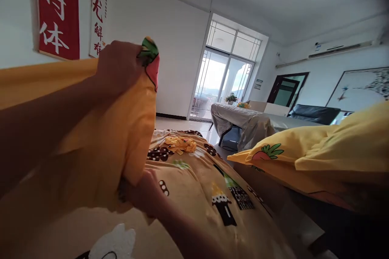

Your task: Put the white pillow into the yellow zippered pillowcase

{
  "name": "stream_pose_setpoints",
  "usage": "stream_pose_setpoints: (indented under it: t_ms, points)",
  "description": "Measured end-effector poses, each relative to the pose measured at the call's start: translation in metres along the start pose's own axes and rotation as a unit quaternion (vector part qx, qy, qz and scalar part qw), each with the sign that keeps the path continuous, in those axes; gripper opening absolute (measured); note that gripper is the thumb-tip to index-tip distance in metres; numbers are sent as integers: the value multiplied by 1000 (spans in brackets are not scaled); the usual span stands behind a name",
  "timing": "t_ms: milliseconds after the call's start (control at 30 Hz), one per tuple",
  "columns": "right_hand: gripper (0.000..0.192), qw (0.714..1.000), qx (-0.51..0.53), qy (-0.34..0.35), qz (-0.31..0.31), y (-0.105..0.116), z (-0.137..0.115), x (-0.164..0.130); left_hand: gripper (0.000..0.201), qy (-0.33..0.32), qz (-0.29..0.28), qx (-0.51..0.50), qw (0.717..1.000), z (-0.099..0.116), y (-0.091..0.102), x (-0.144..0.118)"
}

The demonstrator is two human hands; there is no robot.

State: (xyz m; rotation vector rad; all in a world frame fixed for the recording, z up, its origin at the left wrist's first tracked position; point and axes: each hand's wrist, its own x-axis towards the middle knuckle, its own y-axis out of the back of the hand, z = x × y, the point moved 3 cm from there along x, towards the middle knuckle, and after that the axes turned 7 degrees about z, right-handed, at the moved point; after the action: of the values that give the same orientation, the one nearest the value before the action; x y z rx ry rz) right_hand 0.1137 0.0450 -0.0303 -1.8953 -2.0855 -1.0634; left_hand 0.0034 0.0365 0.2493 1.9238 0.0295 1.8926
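Note:
A yellow-orange cloth (pixel 133 121) hangs in front of me on the left, with a pink and green print at its upper corner. High on this cloth, my left hand (pixel 120 62) is closed around its top edge beside the printed corner. Lower down, my right hand (pixel 144 192) grips the cloth's lower part, and folds hide most of its fingers. Below both hands spreads a beige patterned blanket (pixel 194 182). A small crumpled yellow cloth (pixel 180 144) lies on its far end.
To the right are yellow pillows (pixel 334 145) with a carrot-like print. Farther back stands a table (pixel 240 113) under a grey cover, with a potted plant (pixel 231 98) on it. A black chair (pixel 316 113) is beside it. Glass doors (pixel 225 77) fill the far wall's opening.

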Motion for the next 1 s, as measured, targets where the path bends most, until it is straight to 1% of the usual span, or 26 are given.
stream_pose_setpoints:
  t_ms: [33,67,100,133,167,200,233,267,300,367,400,467,533,600,667,733,800,833,867,900,933,967,1000]
  points:
    - [15,999,45,-2,-16,-4,-8,-5,63,-20,35,0,999,6,10,3]
    - [17,996,87,-13,-22,-1,-12,-8,66,-44,65,-3,997,12,19,5]
    - [20,992,120,-30,-14,7,-12,-10,67,-59,96,-2,994,17,27,6]
    - [24,989,137,-49,7,20,-8,-12,68,-72,121,2,990,19,32,7]
    - [29,988,135,-61,43,35,-2,-12,67,-78,141,7,987,18,33,7]
    - [32,988,120,-65,79,51,7,-12,66,-78,152,12,985,14,31,7]
    - [32,988,100,-62,99,66,16,-12,64,-72,157,13,985,7,24,6]
    - [31,989,79,-55,108,79,26,-13,62,-64,152,7,986,0,14,5]
    - [28,992,59,-47,102,89,34,-14,59,-54,139,-5,989,-7,2,3]
    - [22,997,19,-33,70,104,46,-19,50,-24,102,-41,994,-17,-24,-3]
    - [21,998,-8,-27,52,110,50,-23,45,-11,85,-60,994,-19,-35,-6]
    - [21,996,-84,-19,26,122,53,-33,37,4,71,-100,992,-15,-49,-10]
    - [22,984,-176,-8,7,133,55,-43,34,6,67,-137,988,-7,-54,-10]
    - [23,970,-241,0,2,144,63,-51,33,-9,65,-163,984,1,-54,-9]
    - [26,966,-259,-5,13,152,77,-55,35,-24,72,-174,982,4,-52,-10]
    - [34,966,-258,-17,15,156,92,-55,39,-34,88,-184,978,4,-50,-13]
    - [40,968,-249,-23,-18,157,96,-49,42,-42,94,-205,973,7,-48,-17]
    - [40,971,-238,-17,-30,157,91,-44,43,-43,91,-222,970,10,-47,-19]
    - [35,976,-217,-4,-27,159,80,-38,43,-45,84,-243,965,15,-47,-21]
    - [28,982,-186,16,-2,161,63,-31,41,-51,70,-269,959,23,-46,-23]
    - [26,988,-142,44,41,163,42,-24,39,-63,48,-297,951,32,-45,-24]
    - [38,988,-89,75,102,165,18,-16,36,-82,19,-325,942,44,-45,-26]
    - [50,982,-33,103,154,165,-5,-8,34,-106,-15,-349,931,56,-46,-28]
